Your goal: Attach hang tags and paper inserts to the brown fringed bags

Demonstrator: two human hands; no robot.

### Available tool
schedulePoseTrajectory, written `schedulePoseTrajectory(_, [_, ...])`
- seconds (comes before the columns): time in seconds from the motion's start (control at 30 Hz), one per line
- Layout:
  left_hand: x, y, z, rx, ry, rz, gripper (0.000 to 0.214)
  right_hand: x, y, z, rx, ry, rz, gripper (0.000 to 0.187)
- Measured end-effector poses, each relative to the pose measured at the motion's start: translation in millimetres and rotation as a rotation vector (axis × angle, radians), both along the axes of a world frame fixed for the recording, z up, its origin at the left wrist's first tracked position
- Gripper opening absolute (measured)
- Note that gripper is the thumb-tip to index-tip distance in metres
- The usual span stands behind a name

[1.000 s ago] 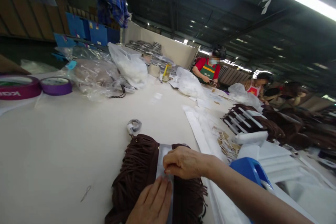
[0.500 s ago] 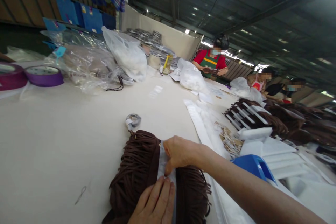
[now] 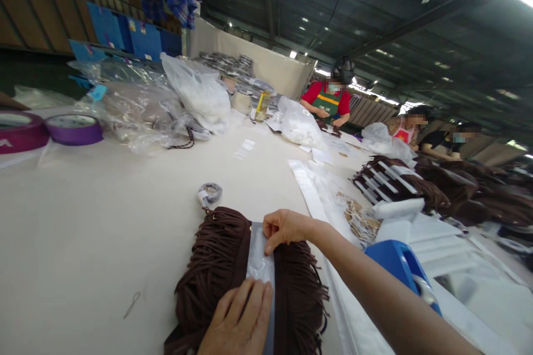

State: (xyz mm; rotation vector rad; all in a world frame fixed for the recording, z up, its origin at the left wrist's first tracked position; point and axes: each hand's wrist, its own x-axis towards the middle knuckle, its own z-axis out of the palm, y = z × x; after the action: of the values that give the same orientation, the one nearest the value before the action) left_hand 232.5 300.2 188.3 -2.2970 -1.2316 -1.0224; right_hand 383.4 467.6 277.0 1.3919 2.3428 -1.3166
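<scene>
A dark brown fringed bag [image 3: 225, 255] lies on the table in front of me. A strip of translucent plastic film [image 3: 258, 255] runs lengthwise down its middle, between two fringed sides. My left hand [image 3: 239, 316] rests on the lower part of this strip and the brown material, fingers stretched out flat. At the strip's upper right edge, my right hand [image 3: 285, 230] has curled fingers, with thumb and forefinger gripping the film's edge. A ring wrapped in clear plastic [image 3: 210, 194] sits by the bag's top left corner.
Purple tape rolls [image 3: 73, 128] and plastic-wrapped goods [image 3: 141, 105] stand at left. To the right are a blue tape dispenser [image 3: 402, 269], strung tags [image 3: 360, 219], white sheets [image 3: 420, 238] and stacked brown fringed pieces [image 3: 387, 177]. A co-worker in a green apron [image 3: 327, 102] works across the table.
My right hand has moved slightly up along the strip, uncovering more film. My left hand stays nearly in place. The co-worker's hands have lowered toward the table.
</scene>
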Motion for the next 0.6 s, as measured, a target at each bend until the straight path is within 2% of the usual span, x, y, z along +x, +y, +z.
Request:
schedulePoseTrajectory(0.07, [0.2,-0.4,0.7,-0.003,-0.023,-0.004,0.038,4.5,-9.7,5.6,0.149,-0.004,-0.052,0.024])
schedulePoseTrajectory(0.17, [1.0,0.5,0.0,0.034,-0.071,-0.014,0.041,5.2,-49.0,13.9,0.453,0.026,-0.145,0.007])
schedulePoseTrajectory(0.2, [1.1,0.9,-0.5,0.056,-0.088,-0.017,0.042,3.8,-66.8,13.7,0.559,0.057,-0.13,0.013])
schedulePoseTrajectory(0.27, [0.8,1.2,-1.9,0.095,-0.11,-0.02,0.041,-0.5,-102.5,6.6,0.763,0.149,0.008,0.022])
schedulePoseTrajectory(0.33, [0.2,0.4,-3.8,0.137,-0.115,-0.028,0.037,-5.4,-130.4,-6.7,0.891,0.192,0.106,0.028])
schedulePoseTrajectory(0.4, [-0.2,-1.3,-6.1,0.146,-0.113,-0.042,0.032,-9.6,-146.3,-18.6,0.966,0.195,0.128,0.035])
schedulePoseTrajectory(0.47, [-1.3,-3.3,-6.8,0.162,-0.164,-0.037,0.029,-11.9,-152.6,-22.7,0.989,0.208,0.144,0.038])
schedulePoseTrajectory(0.6, [-12.8,-7.0,5.1,0.082,-0.224,-0.042,0.021,-3.6,-159.1,-14.5,0.885,0.305,0.192,0.033])
